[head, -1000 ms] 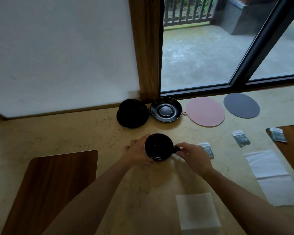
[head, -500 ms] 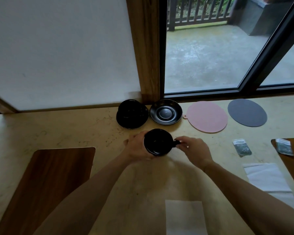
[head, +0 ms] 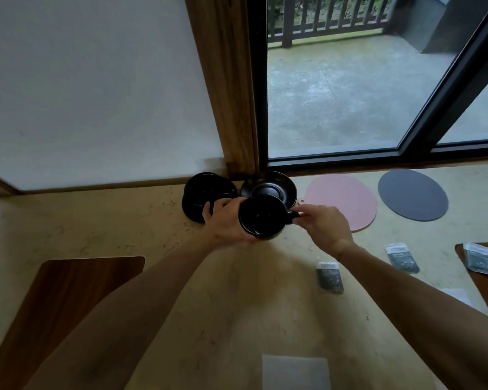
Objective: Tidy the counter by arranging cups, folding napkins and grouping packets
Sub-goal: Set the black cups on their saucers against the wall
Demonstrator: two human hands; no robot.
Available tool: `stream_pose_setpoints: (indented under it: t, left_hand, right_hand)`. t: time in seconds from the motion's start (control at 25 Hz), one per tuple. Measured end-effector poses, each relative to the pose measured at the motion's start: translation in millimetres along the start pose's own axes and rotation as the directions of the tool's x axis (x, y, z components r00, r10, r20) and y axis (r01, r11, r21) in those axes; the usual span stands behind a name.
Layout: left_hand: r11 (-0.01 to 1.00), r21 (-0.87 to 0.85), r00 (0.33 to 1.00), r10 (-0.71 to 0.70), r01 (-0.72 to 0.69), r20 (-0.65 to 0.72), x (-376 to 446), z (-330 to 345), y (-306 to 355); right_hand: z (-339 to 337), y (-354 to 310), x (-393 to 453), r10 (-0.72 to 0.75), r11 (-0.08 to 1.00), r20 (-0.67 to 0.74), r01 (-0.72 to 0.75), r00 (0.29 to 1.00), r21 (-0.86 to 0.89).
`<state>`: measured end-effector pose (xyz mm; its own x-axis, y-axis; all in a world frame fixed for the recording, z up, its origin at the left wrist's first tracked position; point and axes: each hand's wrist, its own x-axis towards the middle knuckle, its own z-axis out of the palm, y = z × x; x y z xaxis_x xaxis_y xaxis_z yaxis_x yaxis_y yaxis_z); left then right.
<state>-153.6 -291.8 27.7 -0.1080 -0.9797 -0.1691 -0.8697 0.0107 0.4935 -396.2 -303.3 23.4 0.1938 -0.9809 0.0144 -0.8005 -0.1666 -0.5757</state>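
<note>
Counter: both hands around black cup.

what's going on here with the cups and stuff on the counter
A person is holding a black cup with both hands: the left hand cups its side and the right hand pinches the handle. The cup is just in front of an empty black saucer by the window. Three small packets lie scattered to the right, and a white napkin sits near the front edge.

Both bare forearms extend forward, converging; left hand curled in a cupping grip, right hand with fingertips pinched together, palm down.
</note>
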Motion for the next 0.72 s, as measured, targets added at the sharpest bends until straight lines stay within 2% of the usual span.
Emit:
stream_pose_setpoints:
  t: [0.24, 0.44, 0.72]
  left_hand:
    - [0.992, 0.113, 0.999, 0.049, -0.05, 0.009, 49.2, -12.9, 0.2]
    - [0.99, 0.133, 0.998, 0.045, -0.049, 0.033, 78.1, -21.3, 4.5]
    - [0.992, 0.128, 0.999, -0.012, 0.008, 0.036, 103.5, -10.7, 4.3]
  right_hand:
    - [-3.5, 10.4, 42.9, 0.02, 1.0, -0.012, -0.02, 1.0, 0.017]
    - [-2.8, 16.5, 71.9, 0.108, 0.989, -0.043, -0.103, 0.993, 0.103]
    - [4.3, 25.3, 95.9, 0.148, 0.988, -0.035, -0.146, 0.988, 0.052]
